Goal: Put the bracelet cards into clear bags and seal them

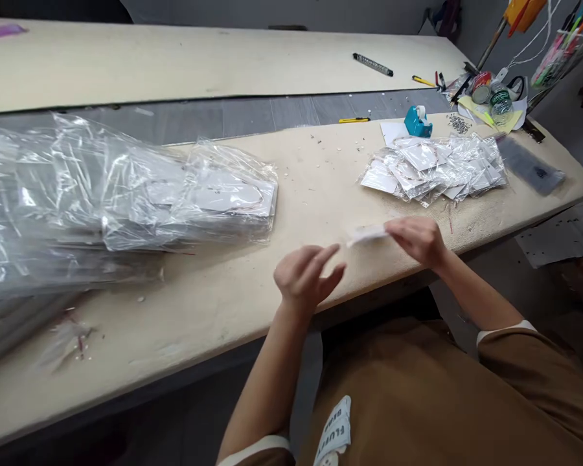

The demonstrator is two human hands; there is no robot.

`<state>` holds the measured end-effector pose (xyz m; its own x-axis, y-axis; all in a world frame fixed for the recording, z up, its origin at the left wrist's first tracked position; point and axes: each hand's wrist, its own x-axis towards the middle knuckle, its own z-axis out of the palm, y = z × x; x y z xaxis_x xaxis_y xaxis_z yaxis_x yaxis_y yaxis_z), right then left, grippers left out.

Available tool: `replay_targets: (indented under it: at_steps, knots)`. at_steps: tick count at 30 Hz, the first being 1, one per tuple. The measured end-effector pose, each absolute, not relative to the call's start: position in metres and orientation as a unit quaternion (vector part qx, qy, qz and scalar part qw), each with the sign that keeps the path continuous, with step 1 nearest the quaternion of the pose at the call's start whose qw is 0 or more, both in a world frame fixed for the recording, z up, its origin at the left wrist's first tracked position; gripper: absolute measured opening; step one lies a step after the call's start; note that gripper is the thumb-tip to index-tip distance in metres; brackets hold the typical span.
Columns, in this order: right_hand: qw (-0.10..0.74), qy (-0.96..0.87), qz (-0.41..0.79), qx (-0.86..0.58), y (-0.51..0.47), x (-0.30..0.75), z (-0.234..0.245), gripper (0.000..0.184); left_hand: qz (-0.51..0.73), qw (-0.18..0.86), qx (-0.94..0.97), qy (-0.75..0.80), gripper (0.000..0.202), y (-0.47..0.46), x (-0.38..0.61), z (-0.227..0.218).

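Note:
My right hand (415, 241) pinches the right end of a small white card (366, 235) just above the cream tabletop (214, 310); any wrapping on the card is too blurred to tell. My left hand (308, 275) is a short way left of the card, its fingers apart and holding nothing. Ahead on the right lies a loose pile of white cards in clear plastic sleeves (432, 169). A large bundle of cards wrapped in clear plastic (189, 197) fills the left side of the table.
Around the pile are a blue tape dispenser (418, 122), a yellow utility knife (354, 120) and scattered small beads (459, 124). A second table (175, 65) behind a grey gap holds a black marker (373, 64). Tape rolls (490, 94) are at the back right.

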<state>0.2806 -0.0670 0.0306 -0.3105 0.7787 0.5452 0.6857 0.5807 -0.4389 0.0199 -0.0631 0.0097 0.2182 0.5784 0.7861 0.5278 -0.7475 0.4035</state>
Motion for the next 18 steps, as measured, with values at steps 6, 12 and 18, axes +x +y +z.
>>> replay_targets:
  at_steps: [6, 12, 18]
  knots:
    - [0.564, -0.527, 0.107, -0.627, 0.006, 0.359, 0.072, 0.037, 0.740, 0.454, 0.351, 0.350, 0.017, -0.069, 0.016, 0.013]
    - [0.615, -0.494, 0.141, -0.598, -0.028, 0.300, 0.062, 0.071, 0.706, 0.599, 0.325, 0.193, 0.033, -0.079, 0.023, 0.026]
    - [0.554, -0.419, 0.640, -0.328, -0.118, 0.167, 0.039, 0.079, 0.622, 0.313, 0.628, 0.347, 0.054, -0.102, 0.087, 0.035]
